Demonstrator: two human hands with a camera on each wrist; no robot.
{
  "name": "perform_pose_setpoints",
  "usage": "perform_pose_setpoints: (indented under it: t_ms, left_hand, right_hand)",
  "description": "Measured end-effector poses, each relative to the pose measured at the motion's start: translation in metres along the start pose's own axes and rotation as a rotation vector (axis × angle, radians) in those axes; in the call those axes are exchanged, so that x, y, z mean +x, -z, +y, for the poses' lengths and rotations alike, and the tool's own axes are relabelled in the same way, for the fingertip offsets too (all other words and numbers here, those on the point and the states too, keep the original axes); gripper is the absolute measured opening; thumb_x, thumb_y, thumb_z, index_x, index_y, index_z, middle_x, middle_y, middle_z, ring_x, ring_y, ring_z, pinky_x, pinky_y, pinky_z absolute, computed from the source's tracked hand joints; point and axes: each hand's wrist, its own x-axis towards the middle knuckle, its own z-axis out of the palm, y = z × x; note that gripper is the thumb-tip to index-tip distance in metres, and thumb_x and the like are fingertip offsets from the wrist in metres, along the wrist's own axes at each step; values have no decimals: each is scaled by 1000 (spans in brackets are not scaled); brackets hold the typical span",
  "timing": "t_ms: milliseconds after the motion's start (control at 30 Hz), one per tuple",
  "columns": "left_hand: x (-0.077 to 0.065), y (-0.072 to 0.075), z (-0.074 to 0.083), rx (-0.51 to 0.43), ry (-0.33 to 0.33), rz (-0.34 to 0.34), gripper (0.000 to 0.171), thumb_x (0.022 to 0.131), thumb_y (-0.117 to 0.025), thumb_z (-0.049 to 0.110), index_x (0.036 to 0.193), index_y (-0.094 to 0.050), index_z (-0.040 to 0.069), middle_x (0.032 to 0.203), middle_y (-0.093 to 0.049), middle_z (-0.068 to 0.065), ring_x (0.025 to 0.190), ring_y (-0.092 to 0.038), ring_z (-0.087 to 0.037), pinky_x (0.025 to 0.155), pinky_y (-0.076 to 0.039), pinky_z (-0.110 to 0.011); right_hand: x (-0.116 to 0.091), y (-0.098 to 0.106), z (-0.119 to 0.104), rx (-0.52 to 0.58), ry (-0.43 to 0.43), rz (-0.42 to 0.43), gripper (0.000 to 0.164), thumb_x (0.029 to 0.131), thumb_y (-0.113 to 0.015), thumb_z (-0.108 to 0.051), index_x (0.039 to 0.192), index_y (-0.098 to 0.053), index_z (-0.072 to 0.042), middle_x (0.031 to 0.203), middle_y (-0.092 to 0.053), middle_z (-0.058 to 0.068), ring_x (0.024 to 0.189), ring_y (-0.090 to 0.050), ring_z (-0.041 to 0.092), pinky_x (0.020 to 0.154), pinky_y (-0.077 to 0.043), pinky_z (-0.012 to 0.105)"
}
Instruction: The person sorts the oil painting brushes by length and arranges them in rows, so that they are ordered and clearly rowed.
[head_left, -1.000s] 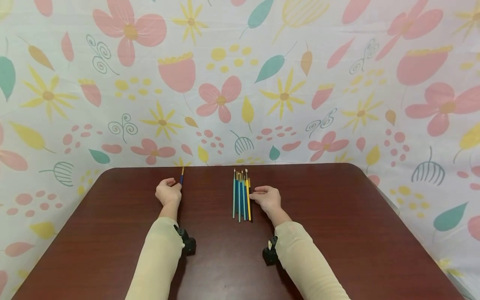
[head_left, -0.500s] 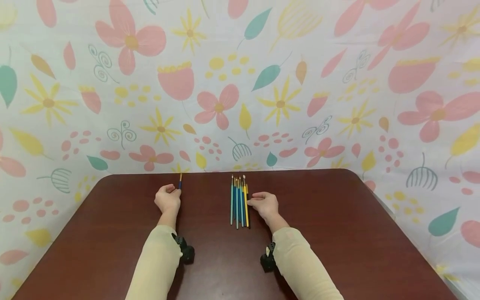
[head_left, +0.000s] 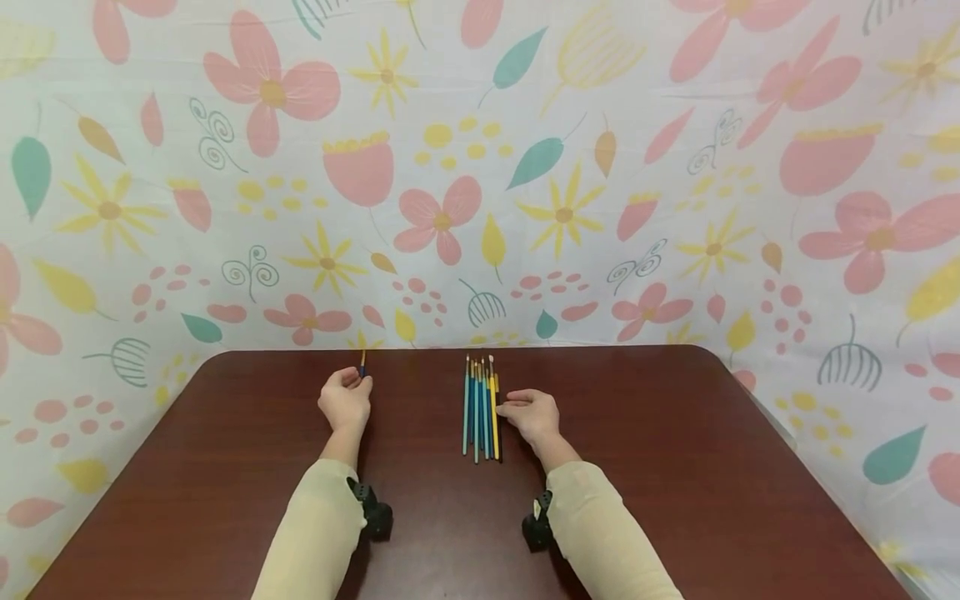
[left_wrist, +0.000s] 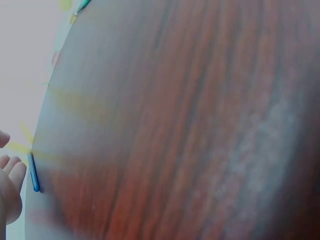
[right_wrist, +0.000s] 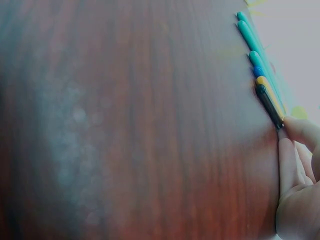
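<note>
In the head view a row of paintbrushes lies near the table's far edge, with light blue, dark blue and yellow handles. At the right end of that row is a black-handled paintbrush, and my right hand pinches it with thumb and fingertips, close beside the yellow-handled brush. My left hand is over the table at the far left, next to a single blue-handled paintbrush. Its thumb and fingers are apart, and the brush lies just beyond the fingertips in the left wrist view.
The dark wood table ends at a wall hung with a flower-printed cloth. A small black camera sits on the left wrist, and another camera on the right wrist.
My left hand has shifted slightly right and forward, covering more of the blue-handled paintbrush. My right hand stays beside the row of brushes. The head view has tilted a little.
</note>
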Motion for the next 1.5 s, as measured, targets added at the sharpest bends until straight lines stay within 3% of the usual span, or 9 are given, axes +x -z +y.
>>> perform_pose_setpoints:
  t_ms: [367, 633, 933, 1500]
  left_hand:
    - [-16, -12, 10, -13, -52, -34, 35, 81, -70, 5, 113, -64, -5, 113, -66, -21, 105, -65, -32, 88, -54, -42]
    - [-31, -26, 14, -30, -21, -140, 40, 83, -70, 9, 120, -60, -1, 119, -63, -19, 111, -61, -31, 89, -53, -44]
    - [-46, -44, 12, -77, -3, -203, 46, 80, -73, 8, 123, -59, 0, 118, -63, -19, 110, -62, -32, 89, -54, -42]
    - [-73, -81, 16, -85, -16, -265, 40, 81, -73, 8, 119, -61, 1, 116, -63, -17, 108, -63, -32, 86, -55, -42]
  right_hand:
    - [1, 0, 0, 0, -4, -1, 31, 76, -76, -6, 104, -67, 2, 99, -69, 20, 81, -68, 20, 74, -58, 35]
    - [1, -2, 1, -2, 8, 2, 30, 76, -76, -6, 104, -67, 2, 98, -69, 20, 83, -68, 22, 75, -58, 35]
    - [1, -1, 3, -10, -1, 3, 31, 77, -76, -8, 105, -68, 0, 100, -69, 19, 83, -68, 21, 76, -58, 36]
    - [2, -1, 1, -15, 8, 11, 30, 77, -77, -9, 104, -68, 0, 100, -69, 19, 83, -68, 22, 76, -58, 36]
